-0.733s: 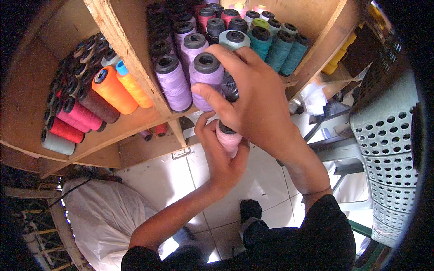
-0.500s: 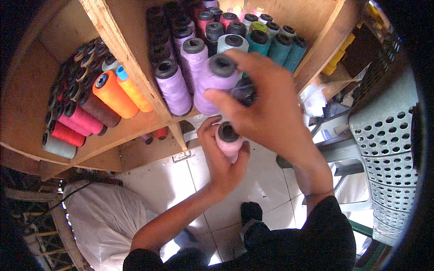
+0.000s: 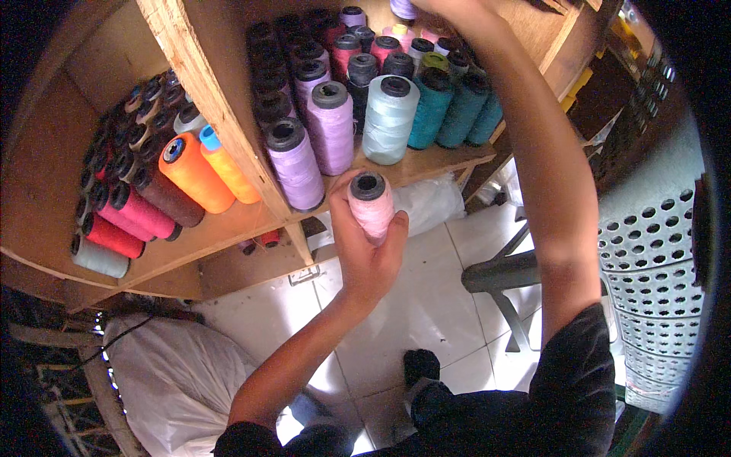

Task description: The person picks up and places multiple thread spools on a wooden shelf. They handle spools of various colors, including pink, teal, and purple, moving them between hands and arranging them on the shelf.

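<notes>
"How do we do this step well?"

"We hold the pink spool top end up, as our left hand has it, thumb and fingers curled round its sides. It is just in front of the shelf, so a firm grip clear of the edge seems best."

"And our right hand?"

"Mostly cut off at the top of the view, beside a purple spool. We cannot tell whether it is gripping. We do best to give the standing tops plenty of room, so none tips."

"What do we count?"

"One pink in hand, one purple up high. Along the front, two lilac spools, one pale blue spool, three teal spools. Left of the divider, two orange spools. Those behind are too crowded to count."
</notes>
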A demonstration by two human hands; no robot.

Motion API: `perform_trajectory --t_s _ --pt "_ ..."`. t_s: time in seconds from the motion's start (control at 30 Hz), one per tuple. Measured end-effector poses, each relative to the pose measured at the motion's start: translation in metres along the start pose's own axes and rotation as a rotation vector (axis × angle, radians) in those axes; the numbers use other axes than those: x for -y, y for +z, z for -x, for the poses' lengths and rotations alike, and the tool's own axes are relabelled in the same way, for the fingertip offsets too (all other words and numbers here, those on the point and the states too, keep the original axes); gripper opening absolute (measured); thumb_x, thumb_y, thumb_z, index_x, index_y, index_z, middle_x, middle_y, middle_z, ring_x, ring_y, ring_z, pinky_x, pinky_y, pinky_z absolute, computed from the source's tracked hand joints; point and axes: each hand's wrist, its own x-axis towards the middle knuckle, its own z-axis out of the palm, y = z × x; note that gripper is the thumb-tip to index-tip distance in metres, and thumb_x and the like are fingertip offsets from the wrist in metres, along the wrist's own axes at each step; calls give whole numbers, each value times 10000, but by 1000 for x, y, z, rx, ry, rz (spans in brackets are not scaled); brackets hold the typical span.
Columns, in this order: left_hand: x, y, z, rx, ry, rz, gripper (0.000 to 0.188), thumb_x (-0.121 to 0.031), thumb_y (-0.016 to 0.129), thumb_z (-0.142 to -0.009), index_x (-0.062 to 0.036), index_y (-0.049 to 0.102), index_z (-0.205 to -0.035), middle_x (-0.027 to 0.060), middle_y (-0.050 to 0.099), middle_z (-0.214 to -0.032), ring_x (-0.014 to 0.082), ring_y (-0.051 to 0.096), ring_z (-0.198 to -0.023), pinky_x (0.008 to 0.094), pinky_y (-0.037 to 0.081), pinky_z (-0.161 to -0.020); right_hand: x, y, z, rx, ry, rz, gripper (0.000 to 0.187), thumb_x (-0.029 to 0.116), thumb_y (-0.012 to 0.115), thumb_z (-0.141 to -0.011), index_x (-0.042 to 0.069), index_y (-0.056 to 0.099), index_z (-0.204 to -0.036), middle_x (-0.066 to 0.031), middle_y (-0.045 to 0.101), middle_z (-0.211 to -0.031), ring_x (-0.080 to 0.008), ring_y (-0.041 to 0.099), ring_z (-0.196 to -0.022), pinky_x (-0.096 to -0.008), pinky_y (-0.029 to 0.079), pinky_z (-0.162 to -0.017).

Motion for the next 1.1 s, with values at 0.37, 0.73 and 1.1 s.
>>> perform_trajectory --t_s 0.37,0.73,1.1 --pt "13 -8 -3 54 187 -288 475 13 685 -786 25 452 -1201 273 453 -1428 418 502 -1330 474 399 -1092 8 82 -65 415 -421 180 488 448 650 -864 138 714 -1235 -195 721 -1220 -380 696 -1124 -462 562 -935" --pt "23 -7 -4 66 247 -333 507 -3 686 -767 33 457 -1219 277 440 -1452 456 497 -1319 498 407 -1087 11 95 -88 632 -483 239 502 375 754 -758 128 720 -1194 -174 745 -1171 -339 709 -1050 -464 567 -848" --pt "27 -11 -2 99 249 -331 531 -26 701 -781 47 462 -1249 274 432 -1477 438 503 -1330 488 418 -1090 3 96 -84 579 -503 203 458 319 736 -774 100 749 -1175 -158 742 -1206 -320 694 -1113 -451 549 -914"
